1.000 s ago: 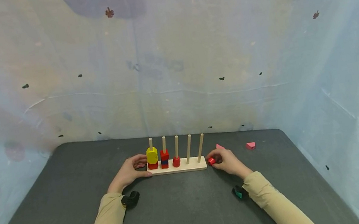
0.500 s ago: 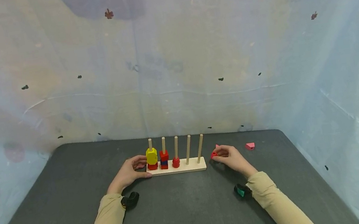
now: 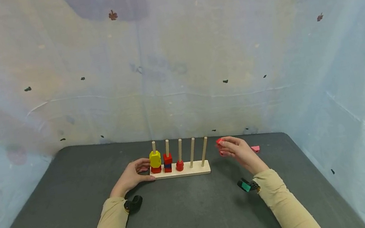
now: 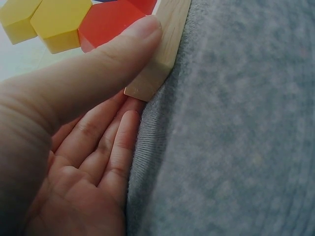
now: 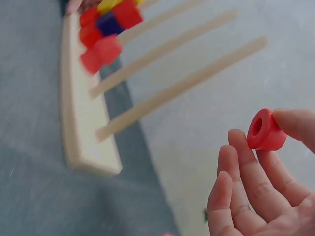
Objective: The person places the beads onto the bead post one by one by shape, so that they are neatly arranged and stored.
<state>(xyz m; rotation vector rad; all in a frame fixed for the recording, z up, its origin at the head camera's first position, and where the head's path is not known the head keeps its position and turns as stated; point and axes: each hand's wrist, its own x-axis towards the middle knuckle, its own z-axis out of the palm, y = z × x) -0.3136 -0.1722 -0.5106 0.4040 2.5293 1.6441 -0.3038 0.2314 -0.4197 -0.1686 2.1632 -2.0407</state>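
Note:
A wooden peg stand (image 3: pixel 191 170) with several upright pegs sits on the dark table. My left hand (image 3: pixel 130 179) holds its left end, with the thumb on the front edge and the fingers round behind. Yellow hexagonal beads (image 3: pixel 155 159) sit above a red hexagonal one (image 4: pixel 110 22) on the leftmost peg. Red square beads (image 3: pixel 167 158) with a dark blue one (image 5: pixel 110 23) between them fill the second peg. The third carries red round beads (image 3: pixel 180 165); two right pegs are bare. Right of the stand, my raised right hand (image 3: pixel 242 155) pinches a red round bead (image 5: pixel 268 132), its hole showing.
A pink block (image 3: pixel 255 149) lies on the table (image 3: pixel 191 216), just behind the right hand and partly hidden by it. A pale patterned sheet (image 3: pixel 175 71) hangs behind the table and along its sides.
My right hand has lifted the red round bead from beside the stand's right end, up and to the right. The left hand and the stand stay where they were.

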